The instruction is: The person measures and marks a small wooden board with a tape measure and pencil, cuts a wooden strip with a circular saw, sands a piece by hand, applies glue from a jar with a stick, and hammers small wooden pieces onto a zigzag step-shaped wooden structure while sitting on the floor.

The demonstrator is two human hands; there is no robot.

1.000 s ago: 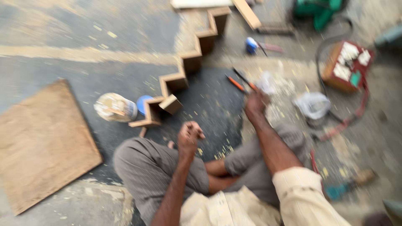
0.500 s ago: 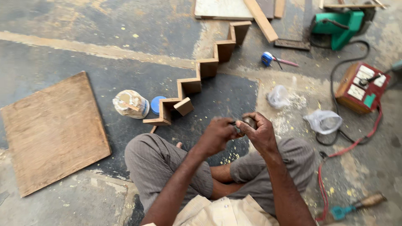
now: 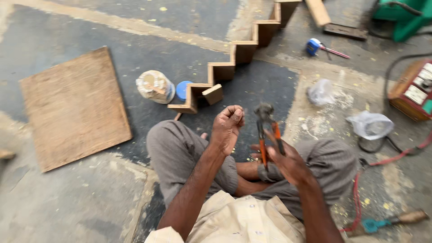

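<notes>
Pincers (image 3: 266,130) upright in right hand (image 3: 288,162)

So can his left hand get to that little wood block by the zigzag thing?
Probably yes. The left hand is a closed fist just short of the small wooden block, with only bare floor between them; the pincers sit in the right hand.

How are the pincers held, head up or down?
Head up: the pincers stand upright in the right hand, orange handles below.
</notes>
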